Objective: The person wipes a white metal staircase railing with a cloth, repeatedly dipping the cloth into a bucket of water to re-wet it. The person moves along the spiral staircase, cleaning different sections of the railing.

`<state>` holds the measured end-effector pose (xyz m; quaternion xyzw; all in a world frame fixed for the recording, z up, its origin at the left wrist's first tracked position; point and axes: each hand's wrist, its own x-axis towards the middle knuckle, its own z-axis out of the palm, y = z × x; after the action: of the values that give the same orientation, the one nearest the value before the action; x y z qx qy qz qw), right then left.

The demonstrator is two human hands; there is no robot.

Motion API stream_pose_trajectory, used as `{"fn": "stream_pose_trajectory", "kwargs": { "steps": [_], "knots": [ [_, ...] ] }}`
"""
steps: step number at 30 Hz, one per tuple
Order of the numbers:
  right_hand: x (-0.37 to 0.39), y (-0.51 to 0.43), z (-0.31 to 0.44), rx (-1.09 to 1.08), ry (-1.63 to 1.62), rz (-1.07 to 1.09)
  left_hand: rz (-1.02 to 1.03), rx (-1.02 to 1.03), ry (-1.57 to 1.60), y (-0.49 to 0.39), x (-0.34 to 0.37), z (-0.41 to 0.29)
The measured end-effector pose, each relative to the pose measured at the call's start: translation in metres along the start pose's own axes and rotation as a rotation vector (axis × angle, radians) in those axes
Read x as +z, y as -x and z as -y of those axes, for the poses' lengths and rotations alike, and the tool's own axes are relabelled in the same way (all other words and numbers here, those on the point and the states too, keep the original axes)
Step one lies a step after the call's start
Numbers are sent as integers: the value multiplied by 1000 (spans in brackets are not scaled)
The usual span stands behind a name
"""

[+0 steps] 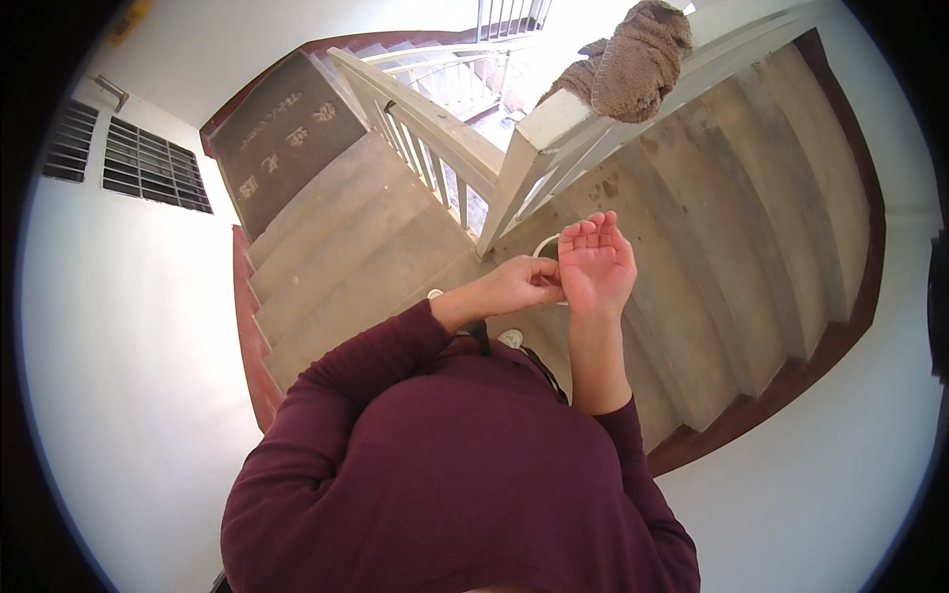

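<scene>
My right hand [595, 263] is raised in front of me with its palm turned up, fingers extended and slightly curved, and nothing in it. Against its little-finger edge, my left hand [519, 285] has its thumb and fingers drawn together. Whether those fingertips pinch anything is hidden at the contact. Behind both hands, a round container with a white rim [546, 243] stands low on the stairs, mostly covered by them. A brown terry cloth [641, 67] lies bunched over the top of the pale railing [545, 130], beyond my right hand.
Concrete steps [348, 222] run down on the left to a dark mat [285, 141] bearing writing. More steps [726, 222] rise or fall along the right wall. A second handrail [422, 111] slants away ahead. Barred windows [156, 164] are in the left wall.
</scene>
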<state>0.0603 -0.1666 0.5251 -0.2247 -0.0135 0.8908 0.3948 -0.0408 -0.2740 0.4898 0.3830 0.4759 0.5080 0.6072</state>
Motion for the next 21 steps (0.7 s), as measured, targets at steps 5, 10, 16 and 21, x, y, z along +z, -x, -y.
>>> {"fn": "stream_pose_trajectory", "kwargs": {
  "steps": [5, 10, 16, 21],
  "knots": [
    [-4, 9, 7, -283, 486, 69, -268, -86, 427, -35, 7, 20],
    [0, 49, -1, -165, 1587, 361, -383, -222, 505, -96, -8, 29],
    [3, 67, -13, -330, 2051, 594, -440, -377, 596, -154, -13, 59],
    [3, 63, -10, -395, 2073, 609, -495, -478, 507, -179, -30, 87]
  ]
}}
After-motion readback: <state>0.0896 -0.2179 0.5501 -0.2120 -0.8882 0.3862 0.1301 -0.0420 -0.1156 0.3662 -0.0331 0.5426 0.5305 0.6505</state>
